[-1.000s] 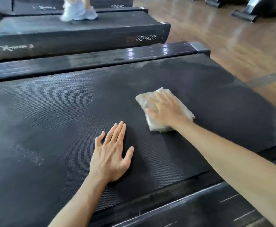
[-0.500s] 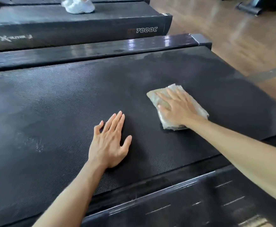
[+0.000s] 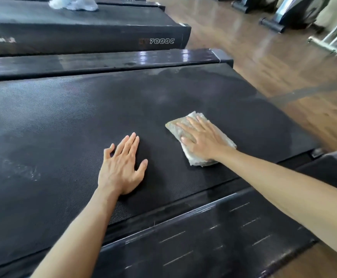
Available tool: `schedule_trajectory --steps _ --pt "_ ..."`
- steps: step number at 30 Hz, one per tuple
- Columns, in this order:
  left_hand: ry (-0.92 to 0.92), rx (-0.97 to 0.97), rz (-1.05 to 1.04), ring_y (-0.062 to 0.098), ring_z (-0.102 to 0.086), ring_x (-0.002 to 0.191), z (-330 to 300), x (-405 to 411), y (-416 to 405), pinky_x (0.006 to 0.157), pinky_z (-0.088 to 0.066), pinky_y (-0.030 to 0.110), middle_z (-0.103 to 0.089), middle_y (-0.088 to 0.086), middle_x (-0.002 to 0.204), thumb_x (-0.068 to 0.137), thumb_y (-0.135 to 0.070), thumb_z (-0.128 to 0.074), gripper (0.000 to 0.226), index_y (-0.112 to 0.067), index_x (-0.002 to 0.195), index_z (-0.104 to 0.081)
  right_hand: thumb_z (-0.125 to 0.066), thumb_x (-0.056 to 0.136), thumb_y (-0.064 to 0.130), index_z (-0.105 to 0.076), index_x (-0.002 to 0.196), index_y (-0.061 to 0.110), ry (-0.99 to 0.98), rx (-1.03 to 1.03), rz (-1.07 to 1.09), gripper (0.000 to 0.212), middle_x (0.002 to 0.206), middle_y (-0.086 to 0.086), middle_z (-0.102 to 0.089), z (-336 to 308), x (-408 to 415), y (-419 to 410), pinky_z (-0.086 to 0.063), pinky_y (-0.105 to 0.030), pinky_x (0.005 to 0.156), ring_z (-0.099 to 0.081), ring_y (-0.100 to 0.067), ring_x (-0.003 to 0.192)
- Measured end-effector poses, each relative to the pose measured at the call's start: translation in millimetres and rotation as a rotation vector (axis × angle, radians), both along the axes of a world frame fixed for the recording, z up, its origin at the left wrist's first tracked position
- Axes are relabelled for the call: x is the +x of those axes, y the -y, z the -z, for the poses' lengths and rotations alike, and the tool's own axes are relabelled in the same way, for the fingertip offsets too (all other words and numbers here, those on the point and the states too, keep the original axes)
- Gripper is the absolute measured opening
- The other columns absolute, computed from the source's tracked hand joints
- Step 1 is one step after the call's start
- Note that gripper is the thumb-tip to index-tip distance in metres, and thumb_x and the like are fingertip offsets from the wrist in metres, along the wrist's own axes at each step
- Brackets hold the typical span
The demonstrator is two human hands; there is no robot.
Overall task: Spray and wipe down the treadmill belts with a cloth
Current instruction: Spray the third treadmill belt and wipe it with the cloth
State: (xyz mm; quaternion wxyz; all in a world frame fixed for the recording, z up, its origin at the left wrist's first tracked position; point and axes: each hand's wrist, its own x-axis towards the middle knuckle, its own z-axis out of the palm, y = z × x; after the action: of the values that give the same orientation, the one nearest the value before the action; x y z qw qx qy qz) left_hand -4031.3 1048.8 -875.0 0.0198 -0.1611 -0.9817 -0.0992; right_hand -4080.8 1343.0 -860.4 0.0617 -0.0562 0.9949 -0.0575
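A black textured treadmill belt (image 3: 67, 121) fills the middle of the view, with damp, streaky patches near its far right end and at the left. A folded pale cloth (image 3: 183, 125) lies flat on the belt right of centre. My right hand (image 3: 201, 139) presses on it with straight, spread fingers. My left hand (image 3: 121, 167) rests flat on the bare belt to the left of the cloth, fingers straight. No spray bottle is in view.
Glossy black side rails run along the far edge (image 3: 123, 61) and the near edge (image 3: 203, 237) of the belt. A second treadmill (image 3: 103, 31) stands behind, with someone's white shoes (image 3: 73, 3) on it. Wooden floor (image 3: 283, 73) and exercise machine bases (image 3: 273, 23) lie to the right.
My right hand slid the cloth to the right along the belt and now a little back toward the left. My left hand has stayed flat in the same spot.
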Motion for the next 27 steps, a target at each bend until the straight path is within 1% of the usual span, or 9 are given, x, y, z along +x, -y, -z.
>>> schedule_trajectory --steps 3,6,10,12,15,18,21,24,27 --pt "0.01 -0.03 0.0 0.007 0.0 0.156 -0.1 -1.1 0.8 0.124 -0.007 0.041 -0.001 -0.009 0.171 0.088 -0.063 -0.005 0.087 -0.02 0.163 -0.011 -0.027 0.104 0.062 -0.006 0.159 0.055 0.029 -0.005 0.031 0.06 0.174 0.008 0.008 -5.2 12.3 12.8 0.012 -0.046 0.127 0.024 -0.019 0.156" --pt "0.018 -0.014 0.007 0.007 0.002 0.156 -3.2 0.4 1.9 0.124 -0.006 0.04 0.002 -0.009 0.17 0.088 -0.064 -0.002 0.088 -0.021 0.164 -0.009 -0.03 0.104 0.062 -0.01 0.16 0.054 0.047 -0.07 -0.017 0.06 0.173 0.01 0.01 -3.7 33.6 29.0 0.015 -0.045 0.126 0.027 -0.017 0.155" --pt "0.003 0.023 0.006 0.004 0.007 0.155 -2.7 0.2 2.9 0.124 -0.003 0.038 0.006 -0.011 0.17 0.088 -0.065 -0.002 0.087 -0.022 0.164 -0.007 -0.029 0.097 0.068 -0.017 0.159 0.056 -0.029 -0.058 -0.075 0.064 0.174 0.01 0.0 -0.8 35.1 29.9 0.008 -0.047 0.128 0.016 -0.017 0.158" --pt "-0.004 0.032 0.003 0.004 0.008 0.155 1.8 1.2 2.7 0.125 -0.001 0.038 0.006 -0.01 0.17 0.089 -0.065 -0.005 0.085 -0.023 0.164 -0.007 -0.029 0.094 0.07 -0.021 0.157 0.057 -0.044 -0.044 -0.124 0.066 0.173 0.009 -0.004 -2.2 29.8 23.8 0.007 -0.046 0.128 0.01 -0.018 0.159" --pt "-0.018 0.089 -0.002 0.002 0.006 0.154 6.1 -1.4 2.7 0.126 0.001 0.037 0.001 -0.01 0.17 0.091 -0.065 -0.014 0.084 -0.023 0.163 -0.012 -0.033 0.095 0.065 -0.024 0.157 0.056 -0.065 -0.127 -0.149 0.063 0.173 0.009 -0.005 -1.1 22.8 19.1 0.008 -0.046 0.128 0.012 -0.014 0.159" --pt "-0.013 0.157 0.018 0.0 0.005 0.154 0.2 -4.2 1.3 0.127 0.0 0.037 0.0 -0.011 0.17 0.09 -0.066 -0.021 0.085 -0.024 0.163 -0.011 -0.036 0.096 0.063 -0.026 0.158 0.054 -0.066 -0.15 -0.158 0.063 0.173 0.008 -0.003 1.6 23.1 19.6 0.009 -0.046 0.128 0.015 -0.013 0.158" --pt "-0.013 0.218 0.013 0.001 0.006 0.155 -5.0 -7.0 -10.7 0.127 0.0 0.037 0.001 -0.01 0.17 0.09 -0.067 -0.023 0.086 -0.023 0.164 -0.009 -0.034 0.097 0.064 -0.024 0.159 0.053 -0.077 -0.153 -0.162 0.064 0.173 0.009 -0.003 1.3 22.3 20.8 0.009 -0.046 0.128 0.018 -0.013 0.157" --pt "0.035 0.149 -0.016 0.002 0.01 0.154 -2.5 -0.3 -28.7 0.127 0.005 0.036 0.007 -0.011 0.169 0.088 -0.067 -0.017 0.088 -0.023 0.164 -0.004 -0.026 0.097 0.067 -0.017 0.16 0.053 -0.032 -0.12 -0.164 0.066 0.174 0.006 0.001 2.7 24.5 20.1 0.014 -0.045 0.127 0.02 -0.016 0.157" --pt "0.042 0.111 -0.087 0.005 0.01 0.155 -15.5 23.3 -42.4 0.127 0.007 0.036 0.009 -0.009 0.169 0.086 -0.067 -0.012 0.09 -0.021 0.164 -0.003 -0.028 0.102 0.065 -0.013 0.162 0.05 0.029 -0.094 -0.174 0.064 0.174 0.003 0.005 -7.3 22.5 20.8 0.016 -0.045 0.126 0.021 -0.02 0.157"
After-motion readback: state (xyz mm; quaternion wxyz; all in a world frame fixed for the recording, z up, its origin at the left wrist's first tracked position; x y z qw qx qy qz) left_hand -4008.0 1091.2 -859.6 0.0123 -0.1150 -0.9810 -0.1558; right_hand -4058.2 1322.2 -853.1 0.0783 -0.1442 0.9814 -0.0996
